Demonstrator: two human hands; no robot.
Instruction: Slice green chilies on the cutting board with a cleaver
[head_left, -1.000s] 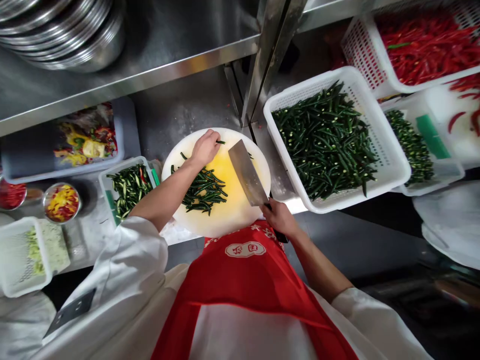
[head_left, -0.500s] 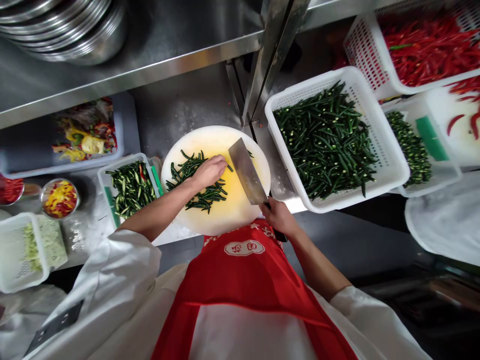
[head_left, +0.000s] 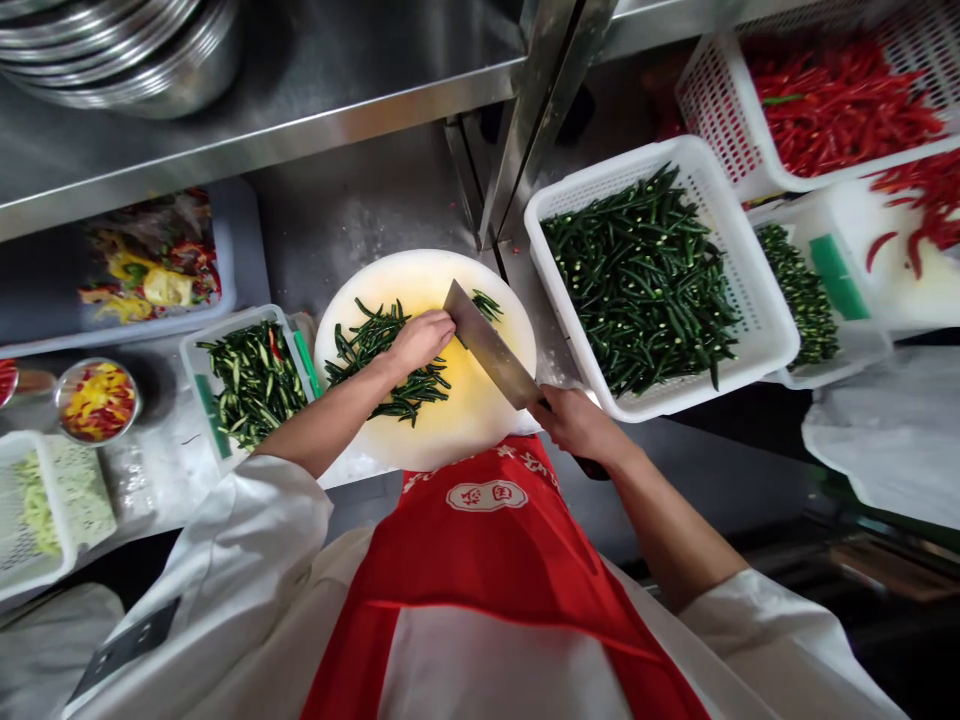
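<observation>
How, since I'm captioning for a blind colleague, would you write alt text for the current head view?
A person's right hand holds a cleaver over a round cutting board, the left hand close by its blade, among slender green vegetables. To the right stands a white basket heaped with similar ones; to the left, a tub of green pieces.

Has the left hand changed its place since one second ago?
Yes. Against the cutting board, the left hand has come from the far edge toward the middle.
</observation>
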